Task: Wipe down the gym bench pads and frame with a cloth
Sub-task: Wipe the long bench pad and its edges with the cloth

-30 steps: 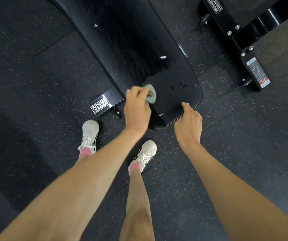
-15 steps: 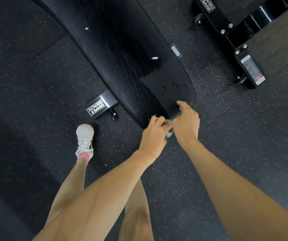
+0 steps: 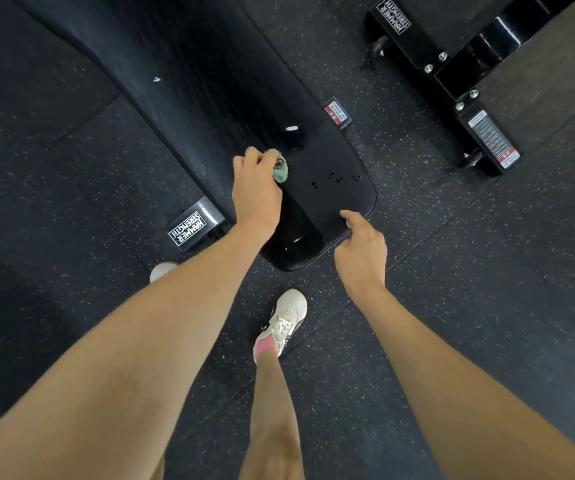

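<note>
A long black bench pad (image 3: pixel 210 98) runs from the upper left to a rounded near end in the middle of the view. My left hand (image 3: pixel 256 192) grips a small pale green cloth (image 3: pixel 281 171) and presses it on the pad near that end. My right hand (image 3: pixel 360 251) hovers at the pad's near right edge with its fingers loosely curled and nothing in them. The bench's black frame foot (image 3: pixel 192 226), labelled Hammer Strength, shows on the floor left of the pad.
Another black machine frame (image 3: pixel 452 84) with bolts, wheels and warning labels stands at the upper right. Speckled black rubber flooring (image 3: pixel 487 306) lies all around. My shoes (image 3: pixel 284 320) stand just short of the pad's end.
My left hand has carried the cloth from the pad's near edge, beside my right hand, back up onto the top of the pad. My right hand has stayed near the edge.
</note>
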Demonstrator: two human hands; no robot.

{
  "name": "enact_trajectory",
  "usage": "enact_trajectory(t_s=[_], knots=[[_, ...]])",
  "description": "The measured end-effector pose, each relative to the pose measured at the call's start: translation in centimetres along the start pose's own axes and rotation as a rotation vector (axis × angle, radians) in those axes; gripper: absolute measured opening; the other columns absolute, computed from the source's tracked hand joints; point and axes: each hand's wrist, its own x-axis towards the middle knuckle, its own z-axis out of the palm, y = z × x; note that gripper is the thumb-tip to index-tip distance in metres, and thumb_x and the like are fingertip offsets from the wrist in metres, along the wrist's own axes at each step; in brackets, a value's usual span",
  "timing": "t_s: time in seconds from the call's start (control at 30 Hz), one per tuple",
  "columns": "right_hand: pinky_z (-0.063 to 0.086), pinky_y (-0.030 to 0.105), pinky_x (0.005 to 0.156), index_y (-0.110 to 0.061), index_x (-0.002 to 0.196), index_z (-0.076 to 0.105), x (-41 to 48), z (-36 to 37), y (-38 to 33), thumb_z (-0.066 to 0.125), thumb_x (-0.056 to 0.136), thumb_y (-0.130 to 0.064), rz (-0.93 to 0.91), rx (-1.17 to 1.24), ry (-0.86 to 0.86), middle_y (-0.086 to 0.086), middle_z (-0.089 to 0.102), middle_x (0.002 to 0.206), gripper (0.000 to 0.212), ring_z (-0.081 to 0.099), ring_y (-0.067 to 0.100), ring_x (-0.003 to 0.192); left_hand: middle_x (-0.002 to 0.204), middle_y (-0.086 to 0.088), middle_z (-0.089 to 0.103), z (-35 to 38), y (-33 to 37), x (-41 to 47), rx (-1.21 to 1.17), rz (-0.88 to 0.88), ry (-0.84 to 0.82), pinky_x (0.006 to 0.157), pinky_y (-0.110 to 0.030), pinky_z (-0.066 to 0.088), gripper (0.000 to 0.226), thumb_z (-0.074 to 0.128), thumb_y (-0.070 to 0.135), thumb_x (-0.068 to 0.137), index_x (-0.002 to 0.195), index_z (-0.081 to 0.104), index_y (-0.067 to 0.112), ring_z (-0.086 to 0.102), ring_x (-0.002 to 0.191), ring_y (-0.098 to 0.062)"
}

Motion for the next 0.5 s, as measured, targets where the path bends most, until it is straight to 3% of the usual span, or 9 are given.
enact_trajectory(t_s=[0.13, 0.33, 0.4, 0.5], knots=[[0.044, 0.034, 0.099, -0.009, 0.138, 0.048, 0.2, -0.4, 0.0, 0.040, 0.083, 0.015, -0.047, -0.025, -0.024, 0.007, 0.052, 0.137, 0.060, 0.051, 0.025, 0.122, 0.103, -0.009, 0.053, 2.1, 1.7, -4.5, 0.007, 0.174, -0.114, 0.063, -0.034, 0.044, 0.042, 0.053, -0.010, 0.076, 0.111, 0.063, 0.011, 0.045, 0.098, -0.029], [0.048, 0.035, 0.091, -0.009, 0.140, 0.044, 1.1, -1.3, 0.8, 0.047, 0.086, 0.009, -0.047, -0.157, -0.016, 0.000, 0.036, 0.143, 0.057, 0.045, 0.021, 0.123, 0.101, -0.006, 0.057, 3.5, 2.5, -10.2, -0.039, 0.397, -0.348, 0.047, -0.031, 0.046, 0.046, 0.070, -0.012, 0.069, 0.110, 0.066, 0.009, 0.050, 0.093, -0.025], [0.045, 0.037, 0.097, -0.008, 0.141, 0.042, 1.5, -1.6, 1.0, 0.046, 0.086, 0.010, -0.018, -0.152, -0.032, 0.001, 0.033, 0.148, 0.058, 0.040, 0.022, 0.130, 0.103, -0.006, 0.058, 3.3, 2.2, -10.6, -0.070, 0.424, -0.330, 0.048, -0.034, 0.051, 0.050, 0.071, -0.013, 0.067, 0.113, 0.066, 0.008, 0.052, 0.093, -0.024], [0.040, 0.041, 0.104, -0.008, 0.144, 0.037, 2.0, -1.7, 1.2, 0.044, 0.086, 0.010, 0.013, -0.130, -0.055, 0.003, 0.026, 0.155, 0.061, 0.033, 0.024, 0.137, 0.107, -0.009, 0.056, 2.0, 2.0, -8.0, -0.113, 0.318, -0.178, 0.059, -0.039, 0.052, 0.050, 0.061, -0.013, 0.075, 0.119, 0.064, 0.009, 0.049, 0.096, -0.025]])
